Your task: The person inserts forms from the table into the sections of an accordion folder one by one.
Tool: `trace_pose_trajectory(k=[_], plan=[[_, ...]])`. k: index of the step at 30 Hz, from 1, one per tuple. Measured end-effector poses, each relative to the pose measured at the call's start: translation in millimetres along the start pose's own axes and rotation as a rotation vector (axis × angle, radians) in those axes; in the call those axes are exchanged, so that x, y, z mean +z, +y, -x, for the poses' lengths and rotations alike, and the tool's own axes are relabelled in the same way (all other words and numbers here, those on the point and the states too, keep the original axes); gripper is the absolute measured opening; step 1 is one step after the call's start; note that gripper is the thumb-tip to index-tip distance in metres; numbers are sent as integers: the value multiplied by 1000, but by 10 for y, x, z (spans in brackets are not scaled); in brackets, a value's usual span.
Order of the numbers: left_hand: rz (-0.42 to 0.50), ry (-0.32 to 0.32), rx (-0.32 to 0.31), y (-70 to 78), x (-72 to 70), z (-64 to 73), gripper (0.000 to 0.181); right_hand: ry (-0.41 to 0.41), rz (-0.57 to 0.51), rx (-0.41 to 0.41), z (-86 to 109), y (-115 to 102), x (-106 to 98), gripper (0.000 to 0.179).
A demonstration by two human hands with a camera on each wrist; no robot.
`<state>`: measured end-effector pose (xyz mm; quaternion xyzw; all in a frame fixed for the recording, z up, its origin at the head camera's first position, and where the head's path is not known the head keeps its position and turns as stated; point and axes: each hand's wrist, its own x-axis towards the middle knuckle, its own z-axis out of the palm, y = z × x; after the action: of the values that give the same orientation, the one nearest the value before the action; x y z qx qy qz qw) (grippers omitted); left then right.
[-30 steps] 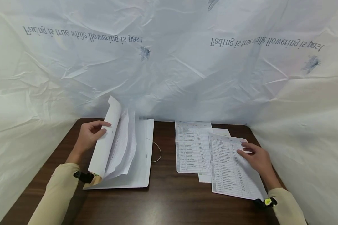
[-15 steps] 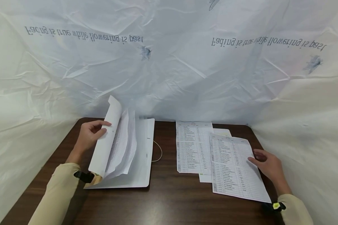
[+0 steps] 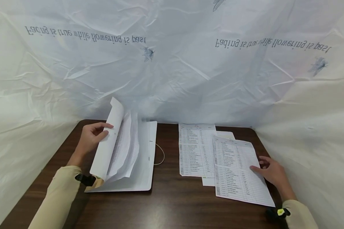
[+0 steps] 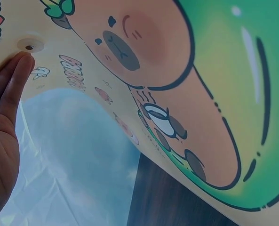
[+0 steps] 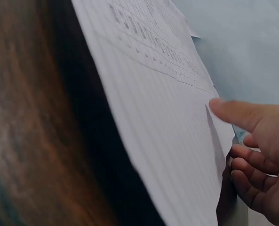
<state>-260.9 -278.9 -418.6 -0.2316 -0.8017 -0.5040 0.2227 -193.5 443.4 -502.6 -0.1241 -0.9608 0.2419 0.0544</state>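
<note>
Folder cover pinched by left hand, right hand loosely parted, thumb over printed sheet, fingers beside its edge

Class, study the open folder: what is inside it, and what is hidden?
Inside the folder are printed sheets, beside the cover that the left hand holds up. Overlap hides much of their faces, so their number cannot be told.

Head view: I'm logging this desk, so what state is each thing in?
White folder with cartoon-printed cover: open, cover held up by left hand
White printed sheets inside: curled, fanned
Thin pale cord: slack
White printed sheets at right: loose, overlapping
Right hand: thumb over front sheet; grip unclear
Whitish printed sheeting: wrinkled
</note>
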Motion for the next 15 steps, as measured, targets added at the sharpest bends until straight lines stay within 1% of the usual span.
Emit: trace_pose_trajectory(k=[4,8,9,12,15], plan=[[0,25,-9,-50,-7,6,21,-6,-4,4,-5,-6,12,83],[-6,16,-2,-22,-6,6,22,-4,-16,24,0,-23,7,80],[-3,10,0,-1,-5,6,21,-6,-22,33,5,-29,1,79],[7,-8,8,137,-4,4,20,-12,-42,56,26,-48,-25,76],[19,-13,7,244,-4,1,19,-15,-52,57,35,-46,-38,70]])
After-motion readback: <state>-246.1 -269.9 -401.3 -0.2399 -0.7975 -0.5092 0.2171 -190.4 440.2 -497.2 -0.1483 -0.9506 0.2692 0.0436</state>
